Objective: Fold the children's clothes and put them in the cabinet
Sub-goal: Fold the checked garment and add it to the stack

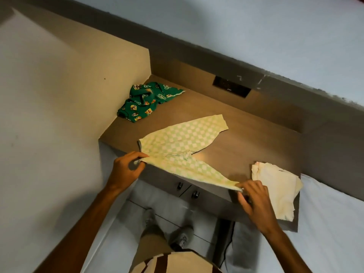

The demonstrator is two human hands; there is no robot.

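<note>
Pinched at the waistband by the left hand (126, 166), thumb and fingers curled round the cloth just off the worktop's front edge; pinched at a leg cuff by the right hand (254, 196), fingertips closed on the hem, also over the front edge; stretched taut between the two grips, one leg of the checked pants (183, 142), pale green and cream; spread flat across the middle of the worktop (246, 138), the other leg, its cuff pointing toward the back edge. Lying at the front right corner, just beside the right hand, a cream folded cloth (279, 186), partly hanging over the front edge. Crumpled in the back left corner against the side wall, well apart from the pants, a green shirt (145, 101) with cartoon prints. Set below the front edge, between the arms, two cabinet doors with dark knobs (188, 190). Seen on the back panel, a dark socket plate (232, 86).
</note>
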